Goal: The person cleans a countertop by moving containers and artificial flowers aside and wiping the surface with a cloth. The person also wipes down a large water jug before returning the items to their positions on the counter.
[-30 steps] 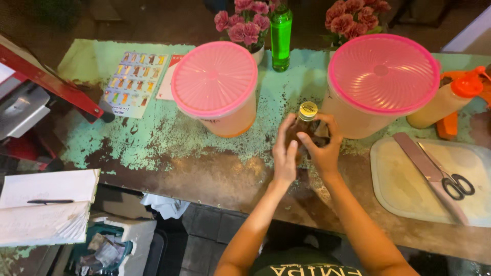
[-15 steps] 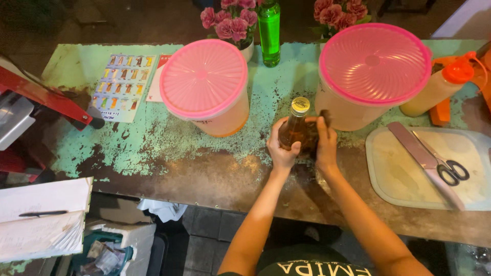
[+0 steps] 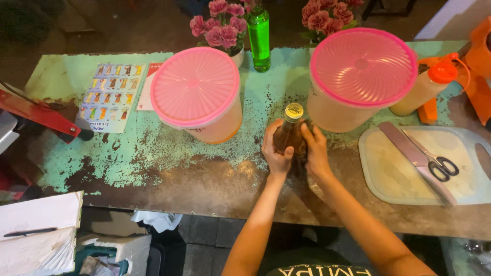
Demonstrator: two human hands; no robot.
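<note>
1. Amber glass bottle stands upright at centre frame on the worn green table, left hand and right hand both wrapped around it.
2. Its gold cap remains on; pink-lidded tubs flank it.

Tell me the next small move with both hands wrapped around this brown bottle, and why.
Probably lift the right hand to the gold cap and twist it while the left hand steadies the brown bottle. The bottle stands upright on the worn table, both hands grip its body, and the cap is on and free.
</note>
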